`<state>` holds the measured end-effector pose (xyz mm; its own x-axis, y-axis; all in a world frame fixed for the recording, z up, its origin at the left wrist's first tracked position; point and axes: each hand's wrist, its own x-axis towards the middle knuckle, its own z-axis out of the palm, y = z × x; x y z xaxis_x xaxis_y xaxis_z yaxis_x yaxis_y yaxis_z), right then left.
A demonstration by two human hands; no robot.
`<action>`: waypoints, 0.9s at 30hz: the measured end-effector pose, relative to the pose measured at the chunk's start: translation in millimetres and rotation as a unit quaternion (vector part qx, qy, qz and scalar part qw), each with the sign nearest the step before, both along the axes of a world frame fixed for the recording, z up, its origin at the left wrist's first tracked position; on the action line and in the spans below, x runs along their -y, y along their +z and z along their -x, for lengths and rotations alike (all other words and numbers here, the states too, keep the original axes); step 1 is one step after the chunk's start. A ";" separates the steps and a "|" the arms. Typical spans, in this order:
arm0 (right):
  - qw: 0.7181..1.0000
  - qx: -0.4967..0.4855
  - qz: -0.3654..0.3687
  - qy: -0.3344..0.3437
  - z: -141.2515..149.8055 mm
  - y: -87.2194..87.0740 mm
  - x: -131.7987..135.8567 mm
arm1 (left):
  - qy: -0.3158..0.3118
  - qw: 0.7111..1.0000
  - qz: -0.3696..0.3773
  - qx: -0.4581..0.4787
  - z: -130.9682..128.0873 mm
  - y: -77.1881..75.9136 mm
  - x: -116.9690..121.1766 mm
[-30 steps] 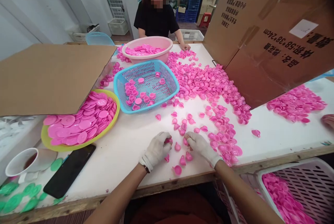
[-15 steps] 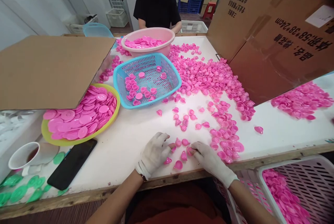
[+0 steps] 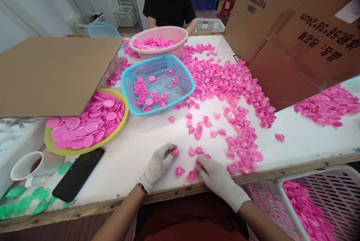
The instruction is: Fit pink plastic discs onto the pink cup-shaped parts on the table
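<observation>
My left hand [image 3: 158, 166], in a white glove with bare fingertips, pinches a small pink toy cup [image 3: 176, 151] between thumb and forefinger, just above the white table. To its right, my right hand [image 3: 221, 181], gloved alike, has its fingers closed around another pink cup, mostly hidden by the fingertips. Between and around the hands lie a few loose pink cups [image 3: 180, 171], some on their sides, some mouth up. Farther off, a blue basket [image 3: 132, 110] holds several more cups.
A big pile of pink cups [image 3: 222, 78] spreads beside a cardboard box [image 3: 295, 57]. At left are a yellow bowl [image 3: 126, 115] of pink discs, a cardboard sheet [image 3: 56, 72], a phone [image 3: 78, 173] and a tipped paper cup [image 3: 25, 166]. Another person [image 3: 170, 6] sits opposite, behind a pink basin [image 3: 160, 51].
My left hand has drawn left, a cup in its fingers, away from the loose cups. My right hand has shifted left and slightly nearer to me, onto a cup there.
</observation>
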<state>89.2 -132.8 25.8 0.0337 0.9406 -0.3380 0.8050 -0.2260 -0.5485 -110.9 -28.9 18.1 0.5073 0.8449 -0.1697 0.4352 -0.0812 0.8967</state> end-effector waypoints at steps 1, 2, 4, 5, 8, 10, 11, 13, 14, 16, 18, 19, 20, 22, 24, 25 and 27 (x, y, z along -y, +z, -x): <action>1.000 -0.003 -0.004 -0.006 2.8 -2.4 -0.2 | 0.008 1.000 -0.009 -0.001 3.2 -2.4 2.6; 1.000 -0.014 -0.011 -0.013 3.3 -5.0 -1.0 | 0.018 0.999 -0.026 -0.006 6.1 -5.8 5.4; 0.998 -0.054 -0.019 -0.018 -1.7 -9.6 -3.4 | 0.040 0.996 -0.076 -0.015 12.0 -14.6 11.2; 0.997 -0.075 -0.016 -0.018 -6.0 -11.6 -4.4 | 0.050 0.993 -0.104 -0.017 15.1 -19.5 13.6; 0.997 -0.078 0.009 -0.019 -18.6 -14.3 -4.5 | 0.072 0.982 -0.176 -0.018 26.3 -32.6 17.4; 0.999 -0.022 0.002 -0.030 -20.9 -11.6 -2.3 | 0.088 0.975 -0.202 -0.024 34.7 -38.4 17.0; 1.000 0.005 -0.008 -0.027 -19.0 -8.5 -0.9 | 0.096 0.972 -0.211 -0.031 38.8 -40.1 16.2; 0.999 0.035 -0.020 0.007 -9.3 0.4 1.7 | 0.114 0.966 -0.225 -0.049 45.3 -40.0 14.3; 0.998 0.041 -0.016 0.035 -1.9 5.5 2.7 | 0.125 0.962 -0.235 -0.059 47.3 -38.0 13.7; 0.994 0.064 0.007 0.084 15.6 14.3 3.4 | 0.139 0.952 -0.263 -0.078 47.5 -29.8 14.8; 0.988 0.109 0.035 0.101 32.3 18.6 2.7 | 0.121 0.946 -0.286 -0.093 42.1 -17.2 19.7; 0.985 0.132 0.049 0.104 38.7 18.8 2.2 | 0.090 0.948 -0.289 -0.102 37.3 -10.3 23.7; 0.981 0.151 0.060 0.105 43.4 18.1 1.7 | 0.046 0.951 -0.285 -0.115 31.5 -3.8 28.3; 0.975 0.177 0.071 0.110 47.1 15.6 1.6 | -0.055 0.949 -0.262 -0.165 17.7 6.3 38.0; 0.974 0.186 0.062 0.118 45.2 14.0 2.8 | -0.134 0.933 -0.233 -0.239 3.6 10.6 45.8; 0.974 0.186 0.054 0.121 43.4 14.0 3.6 | -0.156 0.924 -0.219 -0.274 -2.5 10.8 48.4; 0.974 0.185 0.043 0.120 40.6 15.2 5.1 | -0.180 0.910 -0.200 -0.315 -11.2 8.5 50.7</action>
<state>48.6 -137.9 41.0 -0.0499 0.9050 -0.4224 0.9794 -0.0386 -0.1984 -99.6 -79.6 26.7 0.6717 0.7016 -0.2381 0.7335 -0.5847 0.3464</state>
